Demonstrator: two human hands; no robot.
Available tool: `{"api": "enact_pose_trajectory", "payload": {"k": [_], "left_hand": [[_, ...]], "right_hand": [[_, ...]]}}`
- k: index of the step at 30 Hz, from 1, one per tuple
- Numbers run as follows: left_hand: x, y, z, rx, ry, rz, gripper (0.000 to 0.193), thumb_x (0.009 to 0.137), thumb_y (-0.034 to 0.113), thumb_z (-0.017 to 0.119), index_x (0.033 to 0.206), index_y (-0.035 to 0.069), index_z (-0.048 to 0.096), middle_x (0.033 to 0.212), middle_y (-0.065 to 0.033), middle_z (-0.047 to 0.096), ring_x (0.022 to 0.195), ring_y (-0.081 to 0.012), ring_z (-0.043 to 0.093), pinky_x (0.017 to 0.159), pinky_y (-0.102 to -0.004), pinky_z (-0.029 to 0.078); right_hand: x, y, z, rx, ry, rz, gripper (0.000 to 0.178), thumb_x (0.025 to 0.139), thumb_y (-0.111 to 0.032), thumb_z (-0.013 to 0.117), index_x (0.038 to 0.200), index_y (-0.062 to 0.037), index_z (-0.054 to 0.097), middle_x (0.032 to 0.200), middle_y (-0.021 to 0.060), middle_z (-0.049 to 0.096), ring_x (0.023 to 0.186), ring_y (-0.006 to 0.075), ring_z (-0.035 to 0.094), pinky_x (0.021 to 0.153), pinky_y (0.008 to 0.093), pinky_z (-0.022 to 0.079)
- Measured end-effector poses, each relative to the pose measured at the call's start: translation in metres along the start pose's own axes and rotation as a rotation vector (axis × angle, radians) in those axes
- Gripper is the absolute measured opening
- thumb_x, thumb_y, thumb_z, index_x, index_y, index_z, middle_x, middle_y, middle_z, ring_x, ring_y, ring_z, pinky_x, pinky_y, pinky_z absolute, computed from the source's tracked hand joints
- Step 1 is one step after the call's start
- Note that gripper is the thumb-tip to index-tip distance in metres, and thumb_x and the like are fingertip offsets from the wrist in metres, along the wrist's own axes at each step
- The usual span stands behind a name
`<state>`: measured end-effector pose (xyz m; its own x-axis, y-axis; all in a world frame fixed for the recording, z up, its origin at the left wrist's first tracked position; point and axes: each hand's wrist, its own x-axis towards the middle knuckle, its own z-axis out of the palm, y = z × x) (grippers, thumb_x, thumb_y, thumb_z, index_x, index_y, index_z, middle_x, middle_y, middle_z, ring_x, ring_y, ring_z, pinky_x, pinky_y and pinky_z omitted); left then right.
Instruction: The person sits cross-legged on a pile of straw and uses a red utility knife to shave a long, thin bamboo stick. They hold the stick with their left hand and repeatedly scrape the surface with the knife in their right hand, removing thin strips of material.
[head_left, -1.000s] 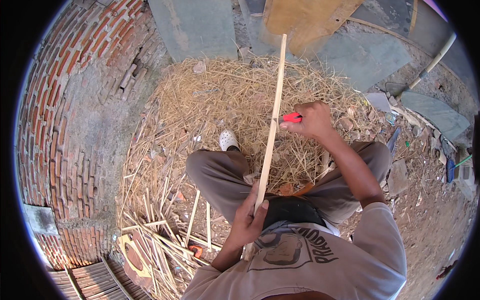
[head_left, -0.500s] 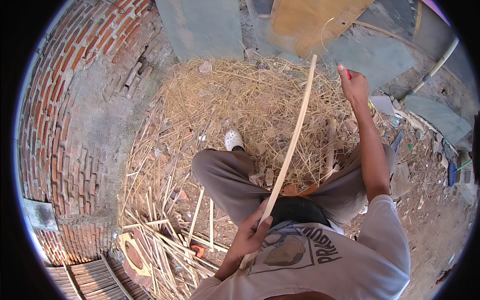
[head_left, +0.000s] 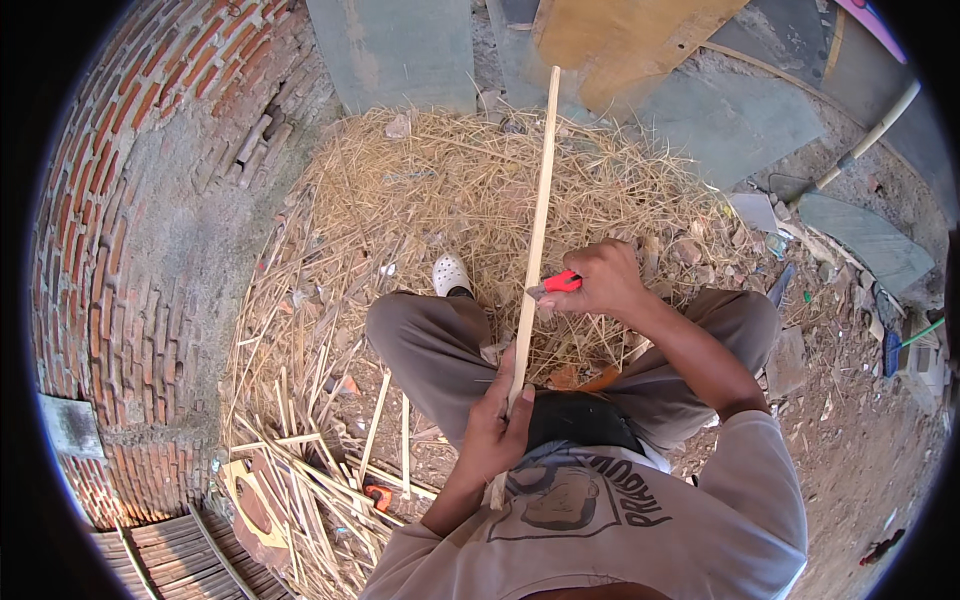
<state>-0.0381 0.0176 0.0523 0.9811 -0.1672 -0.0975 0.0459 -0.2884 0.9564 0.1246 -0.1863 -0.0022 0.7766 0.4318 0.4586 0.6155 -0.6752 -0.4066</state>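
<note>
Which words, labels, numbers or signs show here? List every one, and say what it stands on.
Pale shirt: dark capital letters beside a printed picture on the chest; the wording is not copied here.
Red-handled knife: any marking is too small to read.
Wood strip: no lettering visible.
I can make out no other text.

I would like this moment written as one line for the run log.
left hand: grips pale wooden strip | right hand: holds red-handled knife, blade at strip | nearby: shavings, loose strips, white clog
</note>
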Motion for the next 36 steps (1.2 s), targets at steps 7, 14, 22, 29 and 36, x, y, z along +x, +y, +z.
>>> {"api": "enact_pose_trajectory", "payload": {"k": [7, 14, 22, 29, 36], "left_hand": [[0.001, 0.005, -0.002, -0.014, -0.089, -0.087, 0.051, 0.096, 0.003, 0.047, 0.143, -0.007, 0.031, 0.136, -0.0218, 0.050, 0.126, -0.0170, 0.045, 0.102, -0.0268, 0.034], [-0.009, 0.000, 0.000, -0.079, -0.119, -0.113, 0.052, 0.096, 0.002, 0.049, 0.144, -0.005, 0.032, 0.127, -0.0147, 0.051, 0.110, -0.0105, 0.046, 0.090, -0.0220, 0.037], [-0.037, -0.007, -0.007, -0.212, -0.179, -0.192, 0.052, 0.096, 0.000, 0.047, 0.145, -0.002, 0.031, 0.112, -0.0058, 0.058, 0.090, -0.0044, 0.050, 0.076, -0.0176, 0.040], [-0.011, 0.004, -0.010, -0.319, -0.073, -0.135, 0.050, 0.101, 0.007, 0.042, 0.149, 0.006, 0.028, 0.065, 0.0060, 0.040, 0.050, -0.0017, 0.038, 0.047, -0.0177, 0.034], [-0.004, 0.009, -0.009, -0.587, -0.148, -0.200, 0.052, 0.101, 0.008, 0.044, 0.150, 0.006, 0.026, 0.061, 0.0071, 0.039, 0.049, -0.0007, 0.035, 0.045, -0.0176, 0.029]], "right_hand": [[0.016, 0.039, -0.003, -0.086, 0.078, 0.224, 0.066, 0.067, -0.075, 0.064, 0.056, -0.0097, 0.062, 0.046, 0.0077, 0.052, 0.043, 0.0277, 0.056, 0.044, 0.0383, 0.043], [0.023, 0.057, -0.004, -0.103, 0.055, 0.366, 0.071, 0.073, -0.078, 0.056, 0.062, -0.0088, 0.066, 0.048, 0.0110, 0.055, 0.049, 0.0299, 0.060, 0.050, 0.0414, 0.047], [0.029, 0.102, -0.040, -0.026, 0.247, 0.710, 0.071, 0.081, -0.075, 0.047, 0.069, -0.0082, 0.068, 0.055, 0.0127, 0.059, 0.056, 0.0318, 0.062, 0.056, 0.0432, 0.048], [-0.002, -0.004, -0.014, 0.070, 0.040, 0.026, 0.070, 0.073, -0.075, 0.057, 0.058, -0.0068, 0.055, 0.049, 0.0100, 0.049, 0.045, 0.0311, 0.053, 0.045, 0.0408, 0.040], [0.006, 0.014, -0.023, -0.055, 0.130, 0.137, 0.061, 0.067, -0.069, 0.069, 0.053, -0.0111, 0.058, 0.045, 0.0064, 0.052, 0.040, 0.0264, 0.054, 0.042, 0.0370, 0.042]]}}
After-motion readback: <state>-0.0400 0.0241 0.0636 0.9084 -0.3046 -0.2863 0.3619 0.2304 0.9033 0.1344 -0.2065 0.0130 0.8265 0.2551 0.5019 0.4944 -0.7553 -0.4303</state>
